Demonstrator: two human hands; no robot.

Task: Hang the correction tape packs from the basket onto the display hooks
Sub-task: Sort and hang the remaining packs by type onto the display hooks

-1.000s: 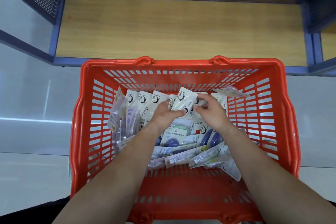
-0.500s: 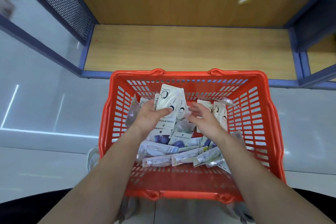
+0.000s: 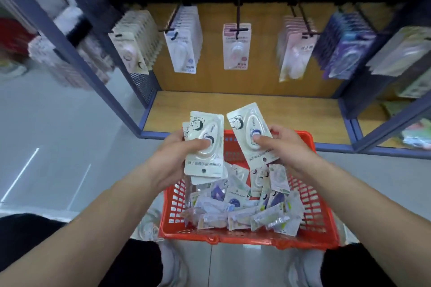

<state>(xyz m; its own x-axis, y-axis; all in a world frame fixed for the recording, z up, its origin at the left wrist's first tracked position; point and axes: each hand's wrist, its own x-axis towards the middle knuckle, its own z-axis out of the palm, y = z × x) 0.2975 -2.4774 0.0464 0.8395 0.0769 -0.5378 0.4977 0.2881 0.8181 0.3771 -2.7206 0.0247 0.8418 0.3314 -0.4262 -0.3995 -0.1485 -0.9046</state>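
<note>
Up out of the basket (image 3: 245,241) now, left hand (image 3: 172,158) round a pack stack (image 3: 205,133), right hand (image 3: 286,149) round a single pack (image 3: 247,121).

The left hand (image 3: 177,155) and right hand (image 3: 288,147) are bare, and so are the left forearm (image 3: 93,216) and right forearm (image 3: 349,205), right back to the near edge of view. Lower down, black trousers (image 3: 137,261) cover both legs, dark and plain, with more black cloth at the near left. Between the legs are a pale whitish-grey left shoe (image 3: 171,263) and right shoe (image 3: 300,265), both too blurred for detail.
</note>
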